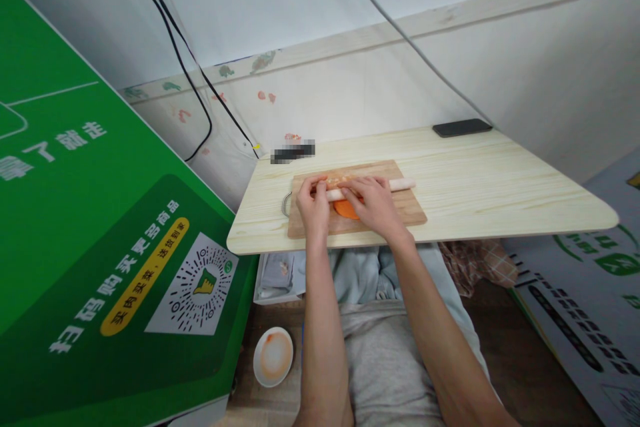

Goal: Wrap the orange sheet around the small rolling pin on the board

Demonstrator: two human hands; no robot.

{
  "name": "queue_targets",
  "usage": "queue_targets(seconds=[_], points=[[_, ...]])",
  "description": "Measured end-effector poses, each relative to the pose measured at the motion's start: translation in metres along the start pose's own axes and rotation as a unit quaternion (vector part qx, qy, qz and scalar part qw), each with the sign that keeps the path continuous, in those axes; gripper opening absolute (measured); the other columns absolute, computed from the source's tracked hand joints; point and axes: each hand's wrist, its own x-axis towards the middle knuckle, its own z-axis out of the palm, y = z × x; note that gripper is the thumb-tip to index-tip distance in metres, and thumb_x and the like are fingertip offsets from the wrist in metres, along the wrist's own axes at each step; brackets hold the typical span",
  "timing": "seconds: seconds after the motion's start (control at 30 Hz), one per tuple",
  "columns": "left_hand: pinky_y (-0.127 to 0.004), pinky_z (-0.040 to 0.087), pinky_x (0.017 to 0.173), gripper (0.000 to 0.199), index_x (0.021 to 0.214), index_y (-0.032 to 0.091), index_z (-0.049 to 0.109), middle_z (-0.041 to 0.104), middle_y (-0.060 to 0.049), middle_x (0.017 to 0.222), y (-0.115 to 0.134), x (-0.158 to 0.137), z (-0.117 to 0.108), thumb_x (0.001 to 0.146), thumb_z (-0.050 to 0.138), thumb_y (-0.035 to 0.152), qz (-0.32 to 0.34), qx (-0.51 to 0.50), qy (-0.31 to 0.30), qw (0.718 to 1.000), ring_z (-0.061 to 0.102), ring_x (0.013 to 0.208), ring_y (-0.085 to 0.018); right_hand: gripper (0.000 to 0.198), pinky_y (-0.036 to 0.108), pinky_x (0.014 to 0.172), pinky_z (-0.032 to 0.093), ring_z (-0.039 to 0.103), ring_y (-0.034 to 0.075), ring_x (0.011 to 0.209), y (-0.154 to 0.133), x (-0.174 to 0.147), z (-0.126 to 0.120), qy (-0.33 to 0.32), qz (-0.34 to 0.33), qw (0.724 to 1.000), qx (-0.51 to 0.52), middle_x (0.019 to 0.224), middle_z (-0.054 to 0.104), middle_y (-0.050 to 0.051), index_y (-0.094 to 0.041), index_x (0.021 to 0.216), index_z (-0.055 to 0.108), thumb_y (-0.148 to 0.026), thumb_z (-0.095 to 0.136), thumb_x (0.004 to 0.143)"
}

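A pale rolling pin [403, 184] lies across a wooden cutting board [413, 212], its right end sticking out past my right hand. My left hand [313, 203] curls its fingers at the pin's left end, which they partly hide. Bent over the middle of the pin is my right hand [373, 200], fingers resting on it and thumb pointing left. Under and in front of the pin lies a flat, smooth orange piece [347, 209] that looks like dough. Behind the pin, between my hands, shows an orange patch with pale bits [338, 181], too small to make out.
The board lies on a light wood-grain table [500, 180] against the wall. A black phone [463, 127] lies at the back right, a blurred dark object [293, 152] at the back left. A green panel [125, 213] stands left. Below is a stained white bowl [273, 357].
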Motion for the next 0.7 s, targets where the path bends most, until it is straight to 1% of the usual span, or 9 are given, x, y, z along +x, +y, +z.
queue_targets(seconds=[0.13, 0.23, 0.33, 0.43, 0.57, 0.7], points=[[-0.031, 0.058, 0.083, 0.016, 0.096, 0.021, 0.078, 0.079, -0.004, 0.093, -0.0027, 0.0003, 0.0004, 0.094, 0.062, 0.025, -0.009, -0.006, 0.002, 1.000, 0.072, 0.086, -0.019, 0.031, 0.051, 0.111, 0.037, 0.071, 0.032, 0.122, -0.0001, 0.0001, -0.0002, -0.009, 0.001, 1.000, 0.003, 0.125, 0.085, 0.010, -0.025, 0.118, 0.082, -0.024, 0.053, 0.108], [-0.031, 0.058, 0.083, 0.016, 0.095, 0.021, 0.078, 0.079, -0.004, 0.093, -0.0035, 0.0002, 0.0005, 0.094, 0.062, 0.025, -0.010, -0.012, 0.002, 1.000, 0.072, 0.086, -0.019, 0.030, 0.051, 0.111, 0.037, 0.071, 0.031, 0.122, 0.0000, 0.0000, -0.0002, -0.008, 0.005, 1.000, 0.001, 0.123, 0.085, 0.009, -0.025, 0.113, 0.082, -0.020, 0.054, 0.103], [-0.030, 0.058, 0.082, 0.016, 0.095, 0.021, 0.078, 0.079, -0.004, 0.092, -0.0023, 0.0003, 0.0006, 0.092, 0.063, 0.025, -0.007, -0.016, 0.002, 1.000, 0.072, 0.086, -0.019, 0.029, 0.050, 0.112, 0.038, 0.069, 0.031, 0.124, 0.0008, 0.0004, -0.0001, 0.001, 0.004, 1.000, 0.014, 0.126, 0.083, 0.008, -0.026, 0.112, 0.081, -0.017, 0.055, 0.101], [-0.030, 0.058, 0.083, 0.015, 0.094, 0.021, 0.077, 0.078, -0.004, 0.091, 0.0004, 0.0004, 0.0008, 0.092, 0.062, 0.023, -0.006, -0.013, 0.003, 1.000, 0.072, 0.085, -0.019, 0.030, 0.050, 0.111, 0.042, 0.067, 0.031, 0.125, 0.0035, 0.0014, 0.0010, 0.015, 0.001, 0.999, 0.040, 0.127, 0.082, 0.009, -0.027, 0.114, 0.082, -0.019, 0.055, 0.104], [-0.031, 0.058, 0.084, 0.015, 0.094, 0.021, 0.076, 0.078, -0.004, 0.091, 0.0021, 0.0006, 0.0011, 0.092, 0.062, 0.023, -0.001, -0.007, 0.003, 1.000, 0.073, 0.085, -0.019, 0.027, 0.051, 0.111, 0.044, 0.065, 0.032, 0.124, 0.0067, 0.0025, 0.0038, 0.046, 0.002, 0.997, 0.064, 0.124, 0.081, 0.010, -0.027, 0.110, 0.084, -0.023, 0.057, 0.106], [-0.031, 0.058, 0.085, 0.015, 0.095, 0.021, 0.077, 0.078, -0.004, 0.094, -0.0003, 0.0006, 0.0010, 0.092, 0.062, 0.023, -0.005, -0.005, 0.001, 1.000, 0.073, 0.088, -0.020, 0.022, 0.052, 0.109, 0.043, 0.067, 0.033, 0.121, 0.0044, 0.0012, 0.0038, 0.042, 0.015, 0.998, 0.050, 0.118, 0.082, 0.010, -0.026, 0.105, 0.081, -0.024, 0.059, 0.103]])
